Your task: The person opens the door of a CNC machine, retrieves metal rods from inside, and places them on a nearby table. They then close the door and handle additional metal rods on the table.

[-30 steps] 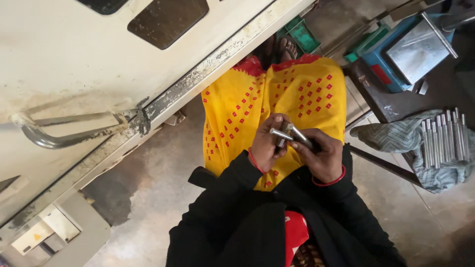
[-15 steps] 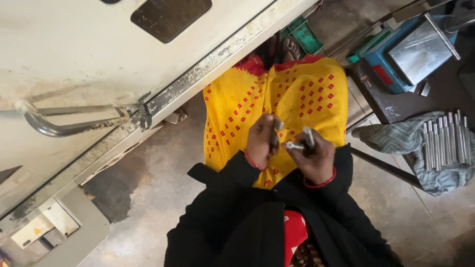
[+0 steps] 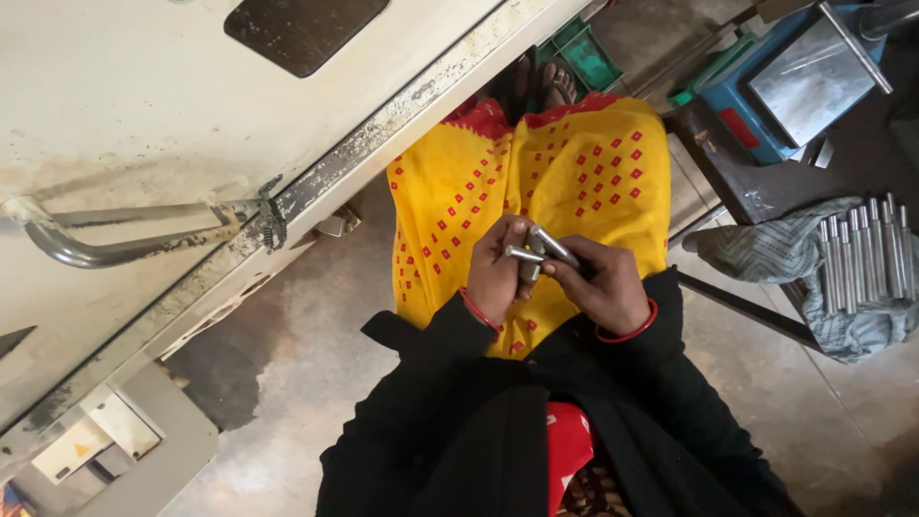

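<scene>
Over my lap, which is covered in yellow cloth with red dots [image 3: 574,163], both hands meet. My left hand [image 3: 498,273] grips a short metal rod [image 3: 522,255] that points to the right. My right hand [image 3: 605,287] grips a second metal rod [image 3: 553,245] that angles up to the left, and the two rods touch between my fingers. Red bangles sit on both wrists, above black sleeves.
A cream machine panel [image 3: 144,105] with a bent metal handle [image 3: 105,235] fills the left. At right, several metal rods [image 3: 862,254] lie on a grey striped cloth [image 3: 766,254]. A blue scale with a steel pan [image 3: 799,72] and a green tray [image 3: 589,57] stand beyond.
The two rods, held slightly apart half a second ago, are now brought together and crossed between my fingers. My hands have stayed over my lap.
</scene>
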